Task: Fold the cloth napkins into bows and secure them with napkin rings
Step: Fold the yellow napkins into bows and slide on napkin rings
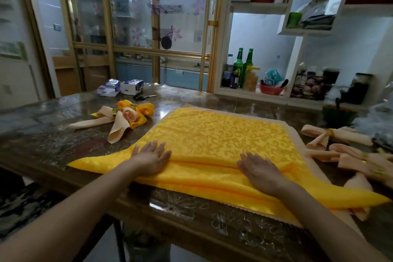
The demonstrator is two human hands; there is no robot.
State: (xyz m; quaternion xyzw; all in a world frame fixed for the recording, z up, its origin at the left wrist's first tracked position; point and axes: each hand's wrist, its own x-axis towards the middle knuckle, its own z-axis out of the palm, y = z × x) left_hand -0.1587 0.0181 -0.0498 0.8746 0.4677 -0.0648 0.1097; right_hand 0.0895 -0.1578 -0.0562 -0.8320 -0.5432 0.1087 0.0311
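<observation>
Head: yellow napkin [217,134] under both flat hands

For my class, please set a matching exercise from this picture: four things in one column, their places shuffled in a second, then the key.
Things:
1. yellow napkin
2. scissors
3. green bottles
4. yellow bow

Places:
A. beside the tissue packs
B. in a heap with peach napkins
C. under the left hand and right hand
D. upright on the white shelf

Pairs: 1-C, 2-A, 3-D, 4-B
</observation>
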